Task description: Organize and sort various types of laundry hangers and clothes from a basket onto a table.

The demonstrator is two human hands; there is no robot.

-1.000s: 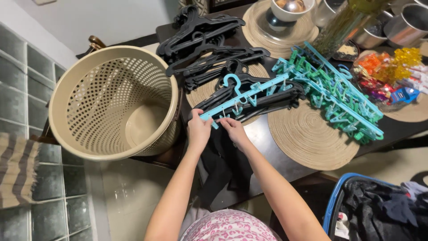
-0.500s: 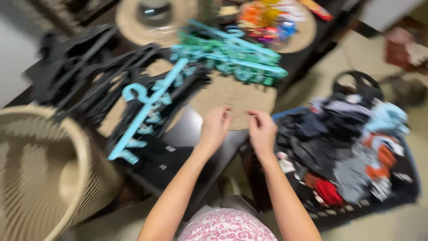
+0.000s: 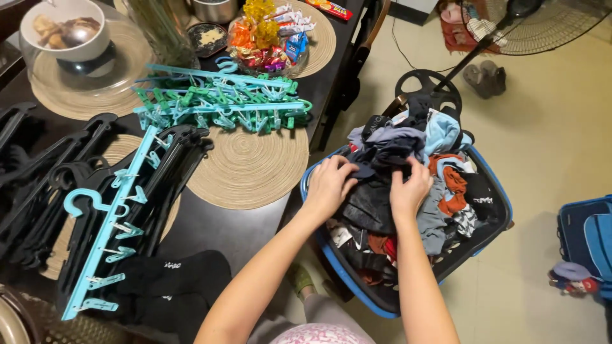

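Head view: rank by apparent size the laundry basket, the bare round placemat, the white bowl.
1. laundry basket, largest
2. bare round placemat
3. white bowl, smallest, though farthest from the camera

Both hands rest in the laundry basket (image 3: 488,232), a blue-rimmed tub heaped with mixed clothes: the left hand (image 3: 329,181) and right hand (image 3: 410,189) each grip a dark garment (image 3: 370,200) on top of the pile. Beside the basket stands a dark table (image 3: 229,226) carrying a round woven placemat (image 3: 248,167), a light-blue clip hanger (image 3: 111,226), black hangers (image 3: 38,172) and black socks (image 3: 172,280).
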